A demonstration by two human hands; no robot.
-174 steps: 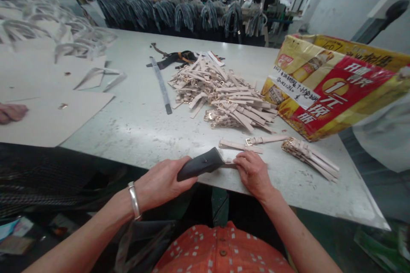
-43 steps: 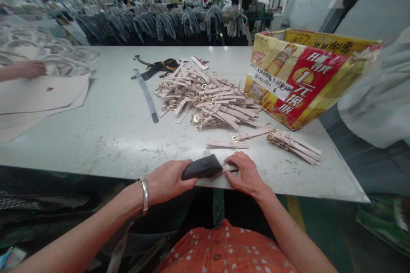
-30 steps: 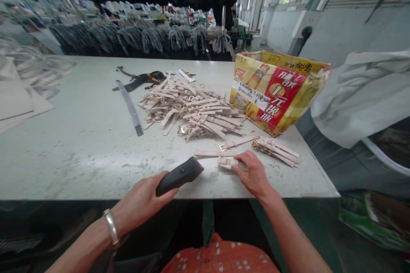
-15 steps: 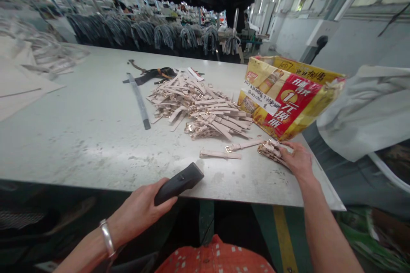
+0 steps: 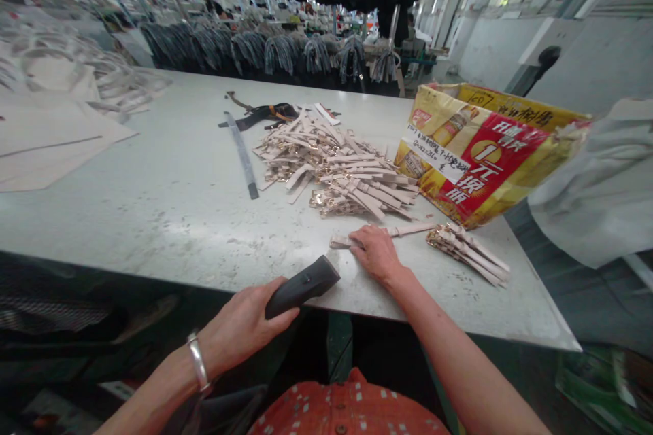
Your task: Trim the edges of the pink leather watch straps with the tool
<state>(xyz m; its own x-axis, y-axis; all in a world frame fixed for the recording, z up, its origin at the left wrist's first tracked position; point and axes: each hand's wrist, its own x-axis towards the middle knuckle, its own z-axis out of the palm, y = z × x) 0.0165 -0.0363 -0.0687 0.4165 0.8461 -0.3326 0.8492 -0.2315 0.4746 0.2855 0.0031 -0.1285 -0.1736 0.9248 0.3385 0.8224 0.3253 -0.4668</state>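
Observation:
My left hand (image 5: 245,323) is wrapped round a black handheld tool (image 5: 303,287), shaped like a hair clipper, above the table's front edge. My right hand (image 5: 378,253) has its fingers on a short pale pink buckle strap (image 5: 337,242) lying on the table; its other end is hidden under the hand. Just beyond the knuckles another pale strap (image 5: 415,228) points toward a neat stack of straps (image 5: 469,253) at the right. Behind my right hand spreads a big loose pile of buckle straps (image 5: 339,166) with gold-coloured buckles.
A yellow and red cardboard box (image 5: 459,156) stands at the table's right side. Left of the pile lie a long clear-wrapped strip (image 5: 241,156) and dark straps (image 5: 265,115). Pale fabric pieces (image 5: 61,139) cover the far left. Hanging garments (image 5: 280,53) line the back.
My right hand has left the stack of straps at the right and moved left onto the single strap. The tool stays in my left hand. The view has shifted slightly.

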